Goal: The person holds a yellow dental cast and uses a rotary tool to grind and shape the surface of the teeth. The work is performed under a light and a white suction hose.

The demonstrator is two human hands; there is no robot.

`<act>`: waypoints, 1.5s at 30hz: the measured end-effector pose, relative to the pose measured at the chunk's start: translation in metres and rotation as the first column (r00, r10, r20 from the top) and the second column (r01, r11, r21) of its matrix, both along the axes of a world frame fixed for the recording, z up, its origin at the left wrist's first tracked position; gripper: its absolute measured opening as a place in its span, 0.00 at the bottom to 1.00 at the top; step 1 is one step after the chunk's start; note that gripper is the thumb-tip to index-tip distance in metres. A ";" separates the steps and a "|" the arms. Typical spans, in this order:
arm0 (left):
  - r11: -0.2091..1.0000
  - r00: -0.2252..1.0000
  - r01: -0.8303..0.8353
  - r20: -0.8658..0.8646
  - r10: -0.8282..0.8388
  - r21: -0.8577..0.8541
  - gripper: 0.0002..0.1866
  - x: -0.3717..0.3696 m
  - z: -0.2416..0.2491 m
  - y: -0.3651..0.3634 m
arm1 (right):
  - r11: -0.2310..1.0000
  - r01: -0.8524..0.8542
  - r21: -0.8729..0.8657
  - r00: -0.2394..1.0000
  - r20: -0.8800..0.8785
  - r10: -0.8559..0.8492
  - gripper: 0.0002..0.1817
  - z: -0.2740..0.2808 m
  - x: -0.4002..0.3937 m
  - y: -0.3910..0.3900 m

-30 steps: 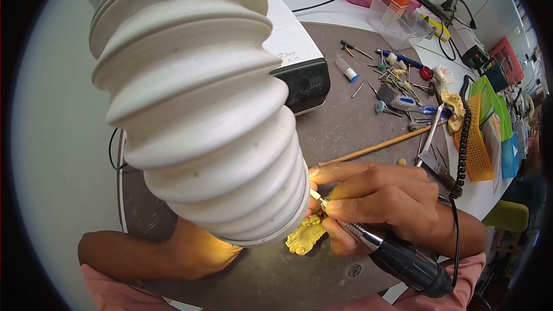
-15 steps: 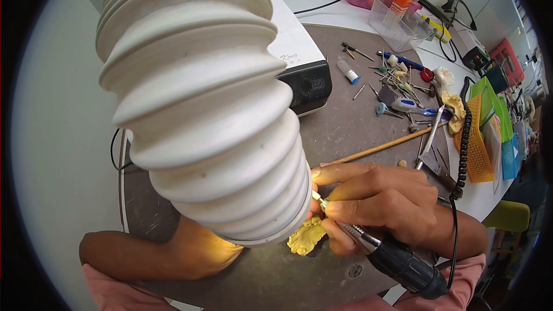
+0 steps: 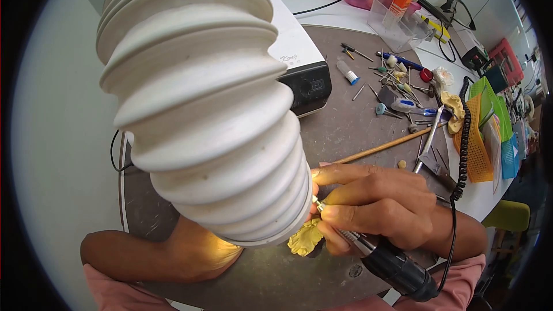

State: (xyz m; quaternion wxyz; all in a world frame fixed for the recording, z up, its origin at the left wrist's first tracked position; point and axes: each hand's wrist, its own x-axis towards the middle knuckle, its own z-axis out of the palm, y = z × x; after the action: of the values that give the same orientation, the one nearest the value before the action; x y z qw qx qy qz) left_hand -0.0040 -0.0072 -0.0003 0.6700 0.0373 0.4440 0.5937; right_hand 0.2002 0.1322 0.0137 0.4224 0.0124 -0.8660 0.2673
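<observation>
In my right hand is a black and silver rotary handpiece, gripped in closed fingers near its metal front end. A small bur tip points left, beside the edge of a wide white ribbed hose. My left hand reaches in from the left under the hose; its fingers are mostly hidden, so what they hold cannot be seen. Under the handpiece's front end a yellow dental model lies on the grey bench top. Warm light falls on both hands.
Burs and polishing tips lie scattered at the back right, near a toothbrush. A wooden stick lies beyond my right hand. A white box stands behind the hose. An orange basket and a coiled cord are on the right.
My right hand and the handpiece have shifted slightly left, with the handpiece's back end swinging a little left. My left arm and the hose look almost unchanged.
</observation>
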 end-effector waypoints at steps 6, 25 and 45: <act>1.000 1.000 0.002 0.017 -0.001 -0.021 0.12 0.001 0.001 0.001 | 1.000 -0.013 0.011 1.000 0.011 0.013 0.16 0.001 0.001 0.001; 0.944 0.953 0.222 -0.262 -0.156 0.245 0.12 0.000 0.005 0.006 | 0.998 0.005 -0.063 1.000 -0.015 -0.006 0.16 -0.002 -0.001 0.000; 0.959 0.987 0.146 -0.095 -0.126 0.245 0.11 0.006 0.015 0.012 | 0.997 -0.019 -0.071 1.000 -0.016 0.018 0.15 0.000 0.000 0.001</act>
State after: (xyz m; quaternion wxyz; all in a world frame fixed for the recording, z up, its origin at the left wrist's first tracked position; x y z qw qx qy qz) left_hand 0.0022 0.0044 0.0146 0.6810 0.1755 0.3877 0.5959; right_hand 0.2001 0.1328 0.0136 0.4266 0.0073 -0.8525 0.3020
